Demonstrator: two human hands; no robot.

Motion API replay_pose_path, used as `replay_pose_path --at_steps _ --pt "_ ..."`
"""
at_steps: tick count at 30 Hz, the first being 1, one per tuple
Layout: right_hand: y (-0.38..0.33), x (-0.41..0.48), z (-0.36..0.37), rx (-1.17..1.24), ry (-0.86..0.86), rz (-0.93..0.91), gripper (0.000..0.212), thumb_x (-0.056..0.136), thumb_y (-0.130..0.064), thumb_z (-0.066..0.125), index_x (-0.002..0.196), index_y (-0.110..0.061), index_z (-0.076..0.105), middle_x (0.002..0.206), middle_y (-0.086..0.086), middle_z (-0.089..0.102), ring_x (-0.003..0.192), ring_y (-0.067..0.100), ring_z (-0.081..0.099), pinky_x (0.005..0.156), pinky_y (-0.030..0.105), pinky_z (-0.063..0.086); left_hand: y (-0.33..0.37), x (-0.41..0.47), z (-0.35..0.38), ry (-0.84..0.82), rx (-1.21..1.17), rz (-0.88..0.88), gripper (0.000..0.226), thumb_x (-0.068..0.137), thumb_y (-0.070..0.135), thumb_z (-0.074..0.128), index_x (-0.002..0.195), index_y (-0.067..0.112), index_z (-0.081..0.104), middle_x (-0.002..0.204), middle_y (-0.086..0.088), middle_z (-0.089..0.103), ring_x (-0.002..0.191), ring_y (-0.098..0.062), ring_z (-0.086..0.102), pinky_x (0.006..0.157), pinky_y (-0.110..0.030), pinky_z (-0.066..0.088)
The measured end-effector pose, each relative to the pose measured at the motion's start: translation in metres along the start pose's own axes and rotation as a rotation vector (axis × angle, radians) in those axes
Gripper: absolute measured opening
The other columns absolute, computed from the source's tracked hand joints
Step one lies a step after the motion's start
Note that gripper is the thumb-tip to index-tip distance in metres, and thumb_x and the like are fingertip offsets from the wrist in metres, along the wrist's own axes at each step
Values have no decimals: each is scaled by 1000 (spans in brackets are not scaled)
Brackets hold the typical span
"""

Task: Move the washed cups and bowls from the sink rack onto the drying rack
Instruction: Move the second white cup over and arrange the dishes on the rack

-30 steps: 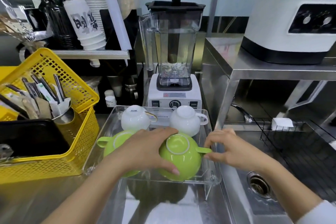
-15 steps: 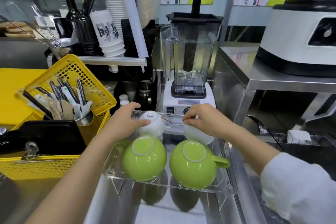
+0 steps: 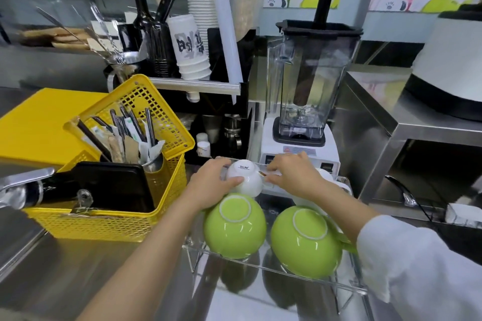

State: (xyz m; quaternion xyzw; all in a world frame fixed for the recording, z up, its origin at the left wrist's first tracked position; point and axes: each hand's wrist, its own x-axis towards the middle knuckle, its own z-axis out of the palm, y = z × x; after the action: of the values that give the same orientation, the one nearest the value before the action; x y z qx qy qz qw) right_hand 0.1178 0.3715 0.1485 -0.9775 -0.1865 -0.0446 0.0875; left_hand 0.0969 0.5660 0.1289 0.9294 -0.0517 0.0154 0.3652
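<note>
Left hand (image 3: 208, 185) grip closed around the side of an upturned white cup (image 3: 245, 180) at the back of the clear rack (image 3: 287, 272); right hand (image 3: 292, 177) pinches narrowly at that cup's handle side, fingertips meeting it, partly hiding a second white cup (image 3: 327, 177) behind. Two green cups (image 3: 234, 227) sit upside down at the rack's front, just before the white ones; blender (image 3: 305, 101) stands directly behind the rack, yellow basket (image 3: 125, 200) to its left on the counter (image 3: 65, 268). Judgement: placing nearly done — seat the white cup rim-down and level, handle turned clear of its neighbour, and ease both grips off without nudging the green cups.
</note>
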Motion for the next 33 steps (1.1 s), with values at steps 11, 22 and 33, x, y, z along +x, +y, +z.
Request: replay_pose_path --at_steps 11,22,33 --pt "-32 -39 -23 383 -511 -27 53 68 -63 65 104 -26 53 102 -14 55 103 11 57 87 28 45 -4 -62 -34 -429 364 -11 120 47 77 66 145 38 8 155 4 16 143 -18 7 115 -36 9" --pt "-50 -38 -16 493 -577 -21 44 71 -45 73 107 -23 59 111 -3 67 101 15 61 91 32 50 -4 -76 2 -84 414 180 111 41 84 47 136 28 30 123 11 43 128 -10 31 118 -39 -3" --pt "-53 -42 -30 1098 -367 148 52 66 -6 80 110 -11 53 90 4 65 73 13 65 55 19 53 -7 -82 14 357 334 501 108 52 74 62 139 21 26 142 -9 37 137 -22 22 114 -58 5"
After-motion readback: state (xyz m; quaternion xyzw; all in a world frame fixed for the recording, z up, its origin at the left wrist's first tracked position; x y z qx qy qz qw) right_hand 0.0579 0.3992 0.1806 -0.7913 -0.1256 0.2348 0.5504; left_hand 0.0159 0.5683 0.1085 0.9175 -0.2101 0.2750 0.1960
